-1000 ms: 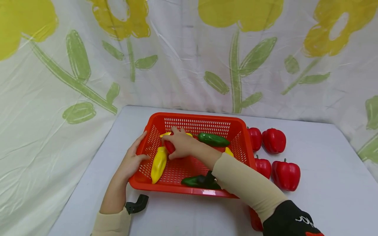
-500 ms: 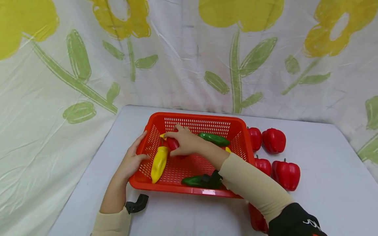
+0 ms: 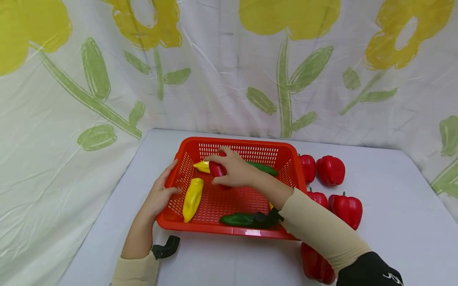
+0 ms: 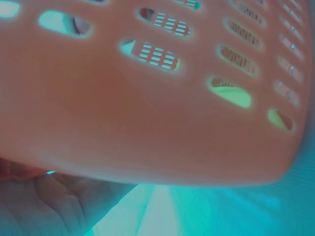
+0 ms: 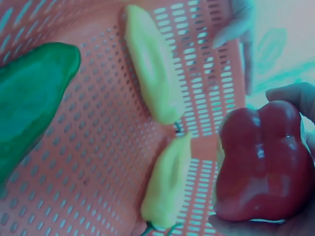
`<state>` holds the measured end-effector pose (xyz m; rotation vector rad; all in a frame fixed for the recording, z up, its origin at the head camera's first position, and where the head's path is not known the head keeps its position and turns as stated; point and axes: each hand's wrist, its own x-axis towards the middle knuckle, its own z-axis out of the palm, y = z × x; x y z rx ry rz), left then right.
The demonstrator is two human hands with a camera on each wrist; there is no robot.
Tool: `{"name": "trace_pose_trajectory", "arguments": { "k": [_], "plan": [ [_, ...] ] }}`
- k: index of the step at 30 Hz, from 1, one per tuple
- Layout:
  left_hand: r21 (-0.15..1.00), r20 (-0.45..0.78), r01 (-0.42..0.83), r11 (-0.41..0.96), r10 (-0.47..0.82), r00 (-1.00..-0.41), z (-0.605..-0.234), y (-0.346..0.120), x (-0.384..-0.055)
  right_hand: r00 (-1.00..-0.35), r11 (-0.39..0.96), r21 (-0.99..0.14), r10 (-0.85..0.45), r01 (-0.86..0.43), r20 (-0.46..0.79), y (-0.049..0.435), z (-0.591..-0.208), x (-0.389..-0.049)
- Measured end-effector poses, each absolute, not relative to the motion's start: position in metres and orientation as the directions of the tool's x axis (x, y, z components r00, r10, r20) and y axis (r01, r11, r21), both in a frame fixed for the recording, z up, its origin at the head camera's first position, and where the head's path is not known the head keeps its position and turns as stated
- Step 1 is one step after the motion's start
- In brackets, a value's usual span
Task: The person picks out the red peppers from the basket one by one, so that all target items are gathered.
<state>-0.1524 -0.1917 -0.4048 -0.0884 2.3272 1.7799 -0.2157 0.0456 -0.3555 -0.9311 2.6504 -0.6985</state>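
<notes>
A red plastic basket (image 3: 232, 231) stands on the white table with long peppers inside. At its left side, my left hand (image 3: 159, 194) grips the wall, thumb over the inner side. My right hand (image 3: 236, 169) holds a red bell pepper (image 3: 217, 169) over the basket's back-left part; the right wrist view shows that bell pepper (image 5: 263, 162) between fingers and thumb. Near the left wall lies a yellow pepper (image 3: 193, 200), with another yellow pepper (image 3: 202, 166) behind it. A green pepper (image 3: 237, 219) lies along the front, and another green pepper (image 3: 264, 168) is partly hidden at the back.
Several red bell peppers stand on the table right of the basket, including one bell pepper (image 3: 330, 170) at the back. Another red bell pepper (image 3: 315, 264) lies nearer me, partly behind my right sleeve. A flower-printed cloth (image 3: 214, 103) hangs behind the table (image 3: 386, 178).
My right hand has moved rightward within the basket, carrying the red bell pepper. More of the yellow pepper at the back left shows. My left hand has kept its place on the basket.
</notes>
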Motion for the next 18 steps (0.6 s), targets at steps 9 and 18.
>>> {"name": "trace_pose_trajectory", "arguments": {
  "k": [9,18],
  "plan": [
    [0.946,-0.206,-0.18,0.269,0.074,-0.976,-0.407,-0.192,-0.152,-0.808,0.653,-0.58,-0.589,-0.487,0.016,0.063,-0.341,-0.209],
    [0.944,-0.21,-0.183,0.275,0.07,-0.975,-0.407,-0.19,-0.152,-0.849,0.649,-0.645,-0.528,-0.403,0.0,0.079,-0.333,-0.204]
  ]
}}
